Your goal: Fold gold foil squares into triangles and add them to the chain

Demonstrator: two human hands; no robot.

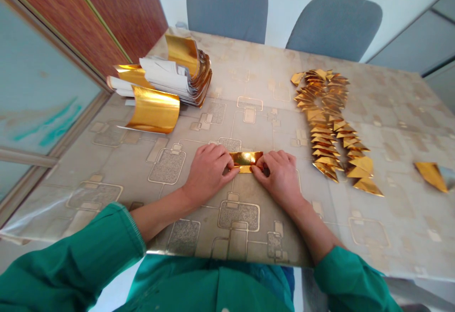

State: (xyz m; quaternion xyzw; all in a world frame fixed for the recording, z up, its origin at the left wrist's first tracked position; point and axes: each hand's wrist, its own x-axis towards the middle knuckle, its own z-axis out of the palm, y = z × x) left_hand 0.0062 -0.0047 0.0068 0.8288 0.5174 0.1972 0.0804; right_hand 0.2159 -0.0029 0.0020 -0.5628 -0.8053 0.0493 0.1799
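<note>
A shiny strip of gold foil paper [246,158] lies low over the table in front of me, with a crease running along its length. My left hand [211,169] pinches its left end between thumb and fingers. At the right end, my right hand [277,172] grips it the same way. The lower edge of the strip appears folded up, and both thumbs press along that edge. The ends of the paper are hidden behind my fingers.
Curled gold-and-white sheets [192,79] are stacked at the back left, with a loose gold sheet [152,110] before them. Rows of folded gold pieces [323,127] stand to the right. One gold piece [432,175] lies far right. Two grey chairs [227,6] stand beyond the patterned tablecloth [270,236].
</note>
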